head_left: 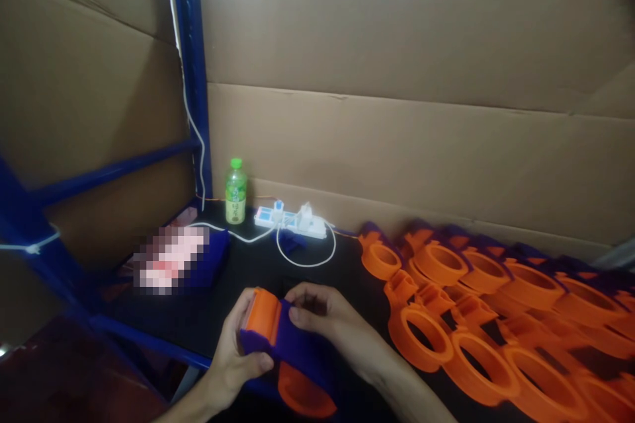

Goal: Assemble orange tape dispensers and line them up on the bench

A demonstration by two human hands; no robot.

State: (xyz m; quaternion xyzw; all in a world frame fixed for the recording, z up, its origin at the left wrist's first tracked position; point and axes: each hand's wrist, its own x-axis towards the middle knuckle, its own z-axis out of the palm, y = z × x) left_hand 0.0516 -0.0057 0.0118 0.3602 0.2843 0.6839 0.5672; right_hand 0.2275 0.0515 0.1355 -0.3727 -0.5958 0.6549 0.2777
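Note:
In the head view, an orange-and-purple plastic part (310, 350) is held up at the near edge of the black tabletop. A curved orange block sits at its upper end, and a round orange section shows below. My left hand (238, 350) grips the upper end, thumb across the near face and fingers behind it. My right hand (322, 314) pinches the purple edge between thumb and bent fingers. Whether a small piece is also in that pinch is hidden. To the right lie several similar orange rings (489, 370) with open centres, some with purple pieces.
A green-capped bottle (236, 192) and a white power strip (292, 221) with looping cables stand at the back. On the left, a pixelated bright screen (173, 258) leans on a purple object (213, 258). Blue rack posts (191, 66) and cardboard walls (397, 92) enclose the tabletop.

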